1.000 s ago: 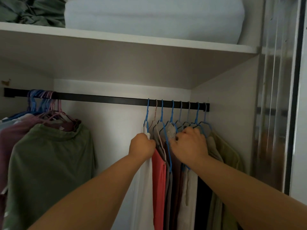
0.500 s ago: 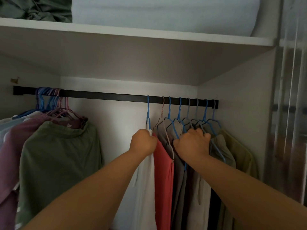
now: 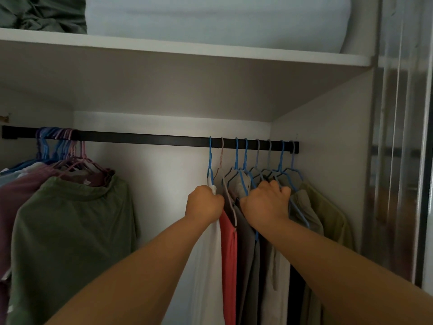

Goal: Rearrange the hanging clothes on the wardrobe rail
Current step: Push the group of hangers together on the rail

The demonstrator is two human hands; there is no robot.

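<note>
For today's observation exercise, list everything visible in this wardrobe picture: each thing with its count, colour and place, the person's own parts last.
rail: one, black, spans the wardrobe under the shelf
shelf: one, white, above the rail
folded bedding: one pale blue bundle, on the shelf
crumpled cloth: one, dark green, shelf's left end
left clothes group: several, green and mauve in front, bunched at rail's left
right clothes group: eight hangers; white, coral, grey, beige, olive garments
left hand: grips the white garment
right hand: grips hangers amid the right group

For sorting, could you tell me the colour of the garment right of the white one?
Coral red garment, seen in the head view.
</note>
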